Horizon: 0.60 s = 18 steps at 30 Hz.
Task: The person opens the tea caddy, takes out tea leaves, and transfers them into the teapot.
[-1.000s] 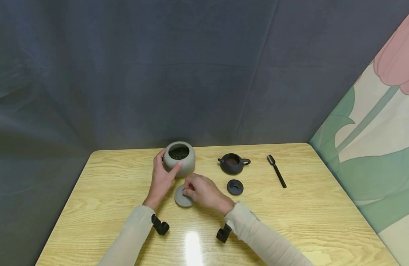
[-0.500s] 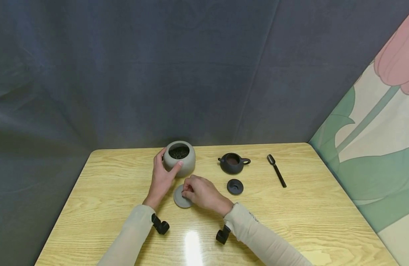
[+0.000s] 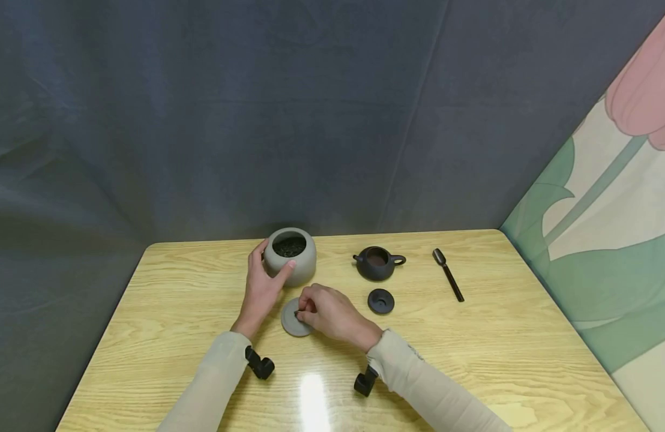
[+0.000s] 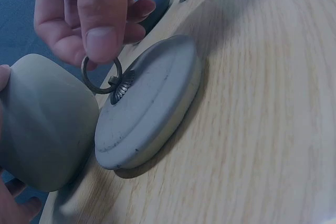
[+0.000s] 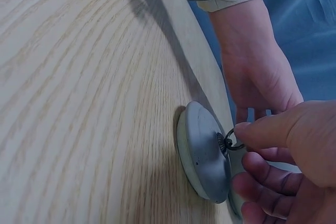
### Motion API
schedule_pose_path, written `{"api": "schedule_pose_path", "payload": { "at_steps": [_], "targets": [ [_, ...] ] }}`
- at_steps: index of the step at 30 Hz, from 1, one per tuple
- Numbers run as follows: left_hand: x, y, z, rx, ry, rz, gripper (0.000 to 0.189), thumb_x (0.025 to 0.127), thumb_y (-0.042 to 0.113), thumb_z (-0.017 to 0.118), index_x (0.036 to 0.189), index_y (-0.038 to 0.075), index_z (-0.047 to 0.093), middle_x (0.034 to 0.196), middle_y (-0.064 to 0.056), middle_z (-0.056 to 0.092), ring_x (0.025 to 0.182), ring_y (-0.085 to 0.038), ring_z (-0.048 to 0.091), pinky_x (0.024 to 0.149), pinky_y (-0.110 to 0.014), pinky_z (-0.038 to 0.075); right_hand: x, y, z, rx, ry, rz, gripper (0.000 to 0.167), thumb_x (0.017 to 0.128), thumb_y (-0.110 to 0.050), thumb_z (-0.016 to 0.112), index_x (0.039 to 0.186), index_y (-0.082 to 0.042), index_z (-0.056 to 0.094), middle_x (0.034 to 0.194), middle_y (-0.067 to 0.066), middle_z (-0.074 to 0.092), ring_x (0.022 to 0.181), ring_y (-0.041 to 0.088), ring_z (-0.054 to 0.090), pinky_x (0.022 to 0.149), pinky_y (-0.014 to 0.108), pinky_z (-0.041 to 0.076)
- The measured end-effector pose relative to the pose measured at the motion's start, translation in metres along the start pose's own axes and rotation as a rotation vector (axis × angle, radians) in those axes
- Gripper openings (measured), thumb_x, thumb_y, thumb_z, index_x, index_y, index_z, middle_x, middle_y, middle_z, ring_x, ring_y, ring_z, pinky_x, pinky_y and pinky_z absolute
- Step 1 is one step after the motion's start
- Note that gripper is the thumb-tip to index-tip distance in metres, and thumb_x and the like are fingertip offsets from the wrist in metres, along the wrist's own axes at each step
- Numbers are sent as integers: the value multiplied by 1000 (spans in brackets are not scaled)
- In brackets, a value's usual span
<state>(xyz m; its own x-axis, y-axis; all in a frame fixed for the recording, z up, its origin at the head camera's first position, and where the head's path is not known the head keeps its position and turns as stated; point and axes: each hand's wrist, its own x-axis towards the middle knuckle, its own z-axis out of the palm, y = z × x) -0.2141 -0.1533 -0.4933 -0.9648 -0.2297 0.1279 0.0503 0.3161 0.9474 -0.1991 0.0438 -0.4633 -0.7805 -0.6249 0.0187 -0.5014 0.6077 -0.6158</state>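
Note:
A grey round jar (image 3: pixel 305 264) with dark leaves, apparently tea, inside stands open near the table's back edge. My left hand (image 3: pixel 259 291) holds it from the left side, thumb on the front and fingers round the far side. Just in front of the jar lies its grey lid (image 3: pixel 291 324), flat on the table. In the left wrist view, a metal ring (image 4: pixel 86 80) stands up from the lid's middle. My right hand (image 3: pixel 332 315) pinches that ring between thumb and forefinger, and partly covers the lid in the head view.
To the right of the jar sits a small dark teapot (image 3: pixel 377 273) without its lid. Its dark round lid (image 3: pixel 381 302) lies in front of it. Farther right is a black scoop (image 3: pixel 448 276). A dark curtain (image 3: pixel 311 120) hangs behind the wooden table (image 3: pixel 527 336).
The grey lid and my right hand have shifted very slightly left and toward me, then hardly moved. My left hand stays on the jar. The head view has tilted a little.

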Motion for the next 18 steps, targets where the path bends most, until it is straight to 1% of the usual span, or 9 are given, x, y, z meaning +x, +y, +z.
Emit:
{"api": "schedule_pose_path", "payload": {
  "at_steps": [5, 9, 13, 18],
  "targets": [
    [3, 1, 1, -2, -2, 7, 88, 98, 52, 75, 167, 27, 28, 173, -5, 25, 161, -30, 30, 128, -57, 33, -8, 3, -3, -6, 20, -5, 11, 97, -21, 81, 98, -16, 70, 88, -6, 61, 75, 6, 53, 68, 22, 46],
    [3, 2, -1, 5, 7, 5, 87, 98, 53, 74, 167, 29, 28, 173, -4, 26, 161, -29, 30, 128, -57, 34, -14, 5, -4, -6, 27, -12, 9, 97, -19, 80, 100, -16, 71, 90, -6, 62, 76, 6, 54, 69, 22, 46],
    [3, 2, -1, 3, 11, 4, 88, 98, 54, 74, 167, 28, 28, 173, -4, 25, 161, -29, 30, 128, -57, 34, -19, 5, -5, -3, 38, -20, 9, 97, -18, 80, 100, -15, 72, 90, -6, 63, 78, 6, 55, 70, 22, 47],
    [1, -1, 0, -4, 3, 10, 89, 98, 50, 75, 168, 24, 27, 174, -6, 25, 161, -30, 30, 128, -58, 32, -26, 7, -7, 5, 51, -19, 10, 95, -16, 81, 97, -17, 71, 89, -7, 62, 79, 9, 58, 70, 21, 47]
  ]
}}
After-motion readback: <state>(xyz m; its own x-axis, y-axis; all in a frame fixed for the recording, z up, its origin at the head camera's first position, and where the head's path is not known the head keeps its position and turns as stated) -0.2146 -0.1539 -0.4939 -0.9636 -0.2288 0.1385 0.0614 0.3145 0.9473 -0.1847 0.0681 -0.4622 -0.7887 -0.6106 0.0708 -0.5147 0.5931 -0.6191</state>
